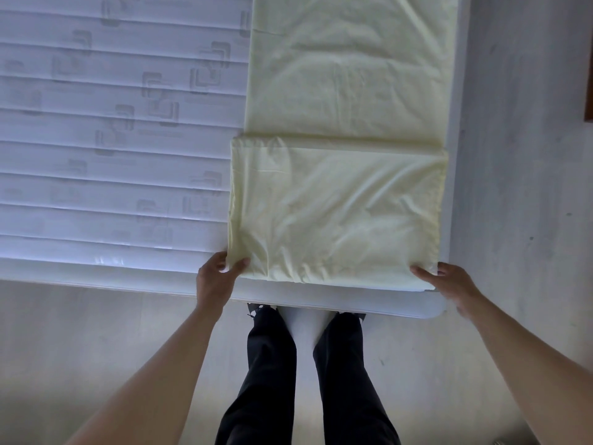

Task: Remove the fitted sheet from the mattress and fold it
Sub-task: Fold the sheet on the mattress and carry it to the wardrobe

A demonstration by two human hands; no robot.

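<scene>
- Sheet is lying on the mattress, already off it and folded into a long strip running away from you along the mattress's right side, with the near end doubled back on itself.
- You are pinching the near left corner of that doubled part with your left hand, thumb on top; your right hand is taking the near right corner, thumb on the cloth, though you cannot tell how far its fingers are curling under.
- Judging by the soft wrinkles, you are handling thin, light, limp cloth that is likely to sag and slide on itself, so the two corners at the mattress's near edge look like the best hold.
- Elastic hems and layers inside the fold are staying hidden, and the strip's far end is running out of view past the top of the mattress.
</scene>
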